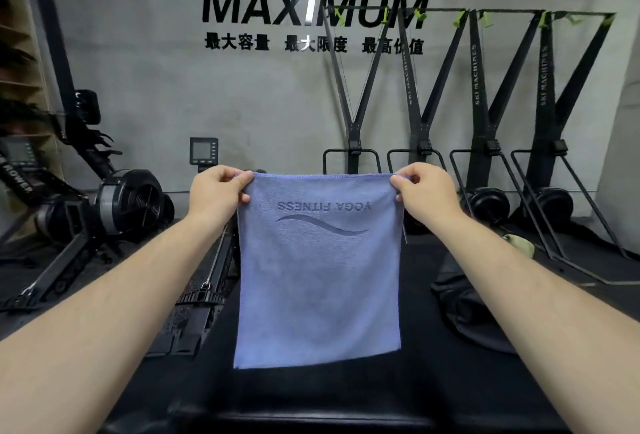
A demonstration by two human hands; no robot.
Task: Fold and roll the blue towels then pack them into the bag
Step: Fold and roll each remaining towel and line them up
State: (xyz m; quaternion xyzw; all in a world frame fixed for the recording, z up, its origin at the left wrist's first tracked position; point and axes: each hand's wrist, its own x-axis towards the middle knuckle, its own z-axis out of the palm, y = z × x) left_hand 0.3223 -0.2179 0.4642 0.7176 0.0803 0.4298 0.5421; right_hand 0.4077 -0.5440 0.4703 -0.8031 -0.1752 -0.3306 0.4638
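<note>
A blue towel [318, 281] with mirrored "YOGA FITNESS" lettering hangs flat in the air in front of me, over a black surface [311, 395]. My left hand [216, 192] pinches its upper left corner. At the upper right corner my right hand [427, 196] pinches the same top edge, so the towel is stretched between both hands. Its lower edge hangs free above the black surface. A dark bag [467, 309] lies crumpled on the right, under my right forearm.
Rowing machines [114, 205] stand at the left, one with a small monitor [204, 151]. Several ski machines [485, 156] line the grey wall at the right. A pale greenish object [519, 243] lies on the floor beyond the bag.
</note>
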